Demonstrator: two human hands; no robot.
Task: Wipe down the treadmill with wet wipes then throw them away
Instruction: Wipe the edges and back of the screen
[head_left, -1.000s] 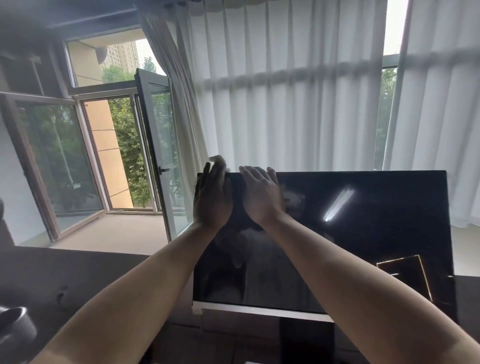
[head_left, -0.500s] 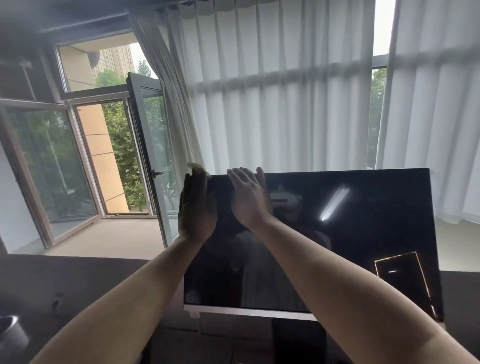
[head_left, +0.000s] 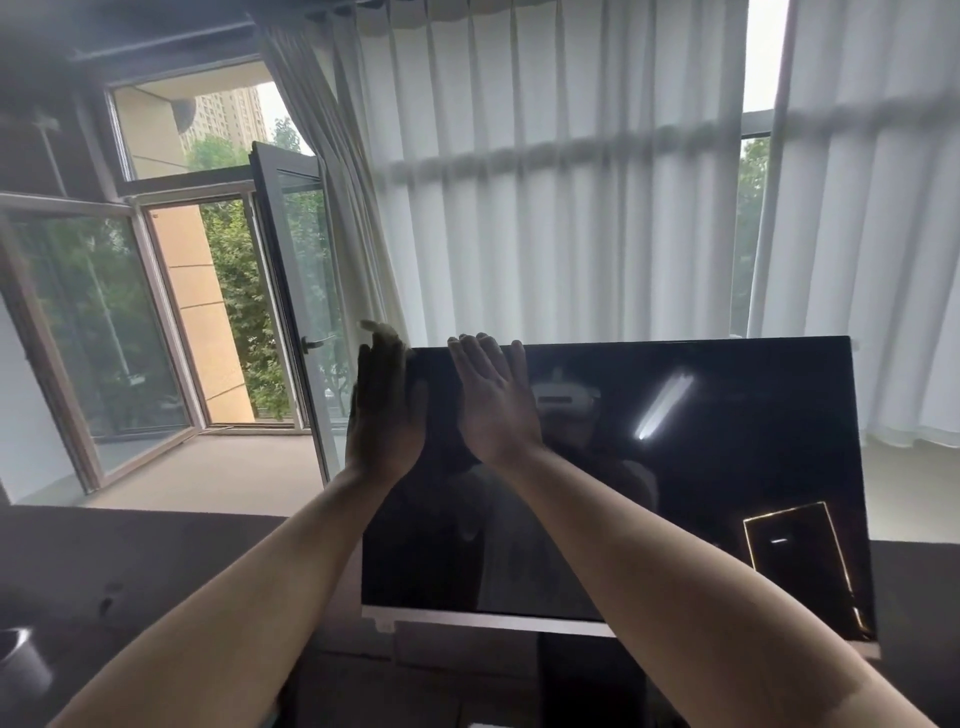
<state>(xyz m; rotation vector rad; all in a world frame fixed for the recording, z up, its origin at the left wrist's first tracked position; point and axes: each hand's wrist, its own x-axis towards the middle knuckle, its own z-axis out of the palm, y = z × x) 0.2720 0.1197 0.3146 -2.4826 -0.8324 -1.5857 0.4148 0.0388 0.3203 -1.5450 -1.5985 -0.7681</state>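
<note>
At the top left corner of the black screen (head_left: 675, 467), both hands are raised side by side with their backs to the camera. The left hand (head_left: 384, 415) stands at the screen's left edge, fingers straight and together, its fingertips reaching just above the top edge. The right hand (head_left: 493, 405) lies flat against the glass just inside that corner, fingers extended and slightly spread, tips at the top edge. No wipe shows under or between either hand; whether one is pressed beneath a palm cannot be told.

The screen is a wide, glossy dark panel with a thin pale strip along its bottom edge, standing on a dark central post. Its glass mirrors a bright slanted light streak right of centre, a thin gold-outlined rectangle near the lower right corner, and a dim figure wearing a white headset. Behind it hang white curtains (head_left: 571, 208); to the left an open window (head_left: 291, 291) shows green trees and a beige building.
</note>
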